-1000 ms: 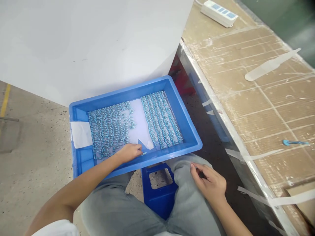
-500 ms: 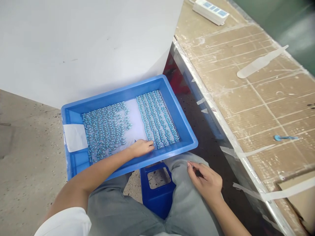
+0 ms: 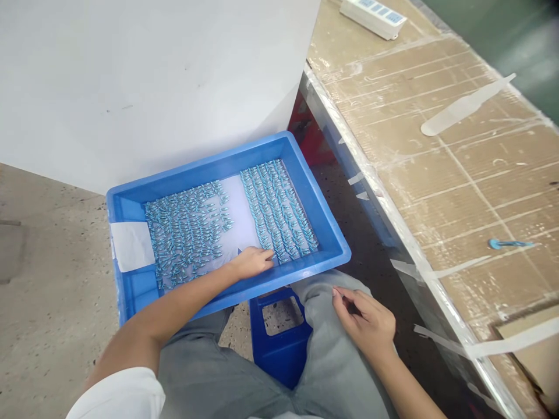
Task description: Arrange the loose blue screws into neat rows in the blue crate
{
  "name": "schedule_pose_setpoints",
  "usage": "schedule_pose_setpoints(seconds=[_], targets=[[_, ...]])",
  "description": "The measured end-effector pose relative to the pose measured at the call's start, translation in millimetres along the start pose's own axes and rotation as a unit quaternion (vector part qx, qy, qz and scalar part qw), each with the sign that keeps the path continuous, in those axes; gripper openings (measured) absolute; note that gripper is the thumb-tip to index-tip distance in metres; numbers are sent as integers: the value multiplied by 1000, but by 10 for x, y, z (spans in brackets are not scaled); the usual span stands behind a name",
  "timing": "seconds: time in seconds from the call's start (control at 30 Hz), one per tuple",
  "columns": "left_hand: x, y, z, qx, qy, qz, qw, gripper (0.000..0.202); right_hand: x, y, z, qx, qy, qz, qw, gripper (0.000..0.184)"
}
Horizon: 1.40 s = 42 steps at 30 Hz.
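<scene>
A blue plastic tray (image 3: 332,233) rests on my lap. Inside lies a white sheet (image 3: 244,218) with several small blue parts: a loose spread (image 3: 186,233) on the left and neat rows (image 3: 279,209) on the right. My left hand (image 3: 251,262) is inside the tray at its near edge, fingertips touching the near end of the rows; whether a part is pinched there is hidden. My right hand (image 3: 371,323) rests on my right thigh, fingers loosely curled, and I see nothing in it.
A blue stool (image 3: 279,343) shows between my knees. To the right runs a cardboard-covered bench (image 3: 458,163) with tape strips, a white power strip (image 3: 373,11), and one blue part (image 3: 506,244). A white panel (image 3: 152,75) stands behind the tray. Concrete floor lies left.
My left hand slid right along the tray's near edge, from the gap in the white sheet to the near end of the neat rows. The right hand stayed on my thigh.
</scene>
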State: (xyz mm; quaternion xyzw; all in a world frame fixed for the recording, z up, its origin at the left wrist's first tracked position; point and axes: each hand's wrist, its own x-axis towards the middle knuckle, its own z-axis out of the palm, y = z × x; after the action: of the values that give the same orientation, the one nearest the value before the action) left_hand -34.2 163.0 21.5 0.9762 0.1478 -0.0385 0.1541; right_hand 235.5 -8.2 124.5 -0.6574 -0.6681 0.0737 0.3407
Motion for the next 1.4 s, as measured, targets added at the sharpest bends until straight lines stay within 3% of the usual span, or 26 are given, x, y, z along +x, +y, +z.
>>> schedule_pose_setpoints(seconds=[0.73,1.0,1.1,1.27,1.4], targets=[[-41,40,-198,-12,-35,-71,997,23,-28,28,14,-6,-2,5,1000,9],[-30,30,-183,1,-46,-85,995,24,-10,4,7,-3,-2,17,1000,8],[-43,49,-185,-33,-13,-135,990,23,-20,10,9,-4,-3,20,1000,8],[-32,95,-187,-89,75,-280,953,27,-49,36,17,-6,-4,16,1000,9],[8,105,-170,-103,65,-295,948,31,-51,41,16,-6,-8,22,1000,9]])
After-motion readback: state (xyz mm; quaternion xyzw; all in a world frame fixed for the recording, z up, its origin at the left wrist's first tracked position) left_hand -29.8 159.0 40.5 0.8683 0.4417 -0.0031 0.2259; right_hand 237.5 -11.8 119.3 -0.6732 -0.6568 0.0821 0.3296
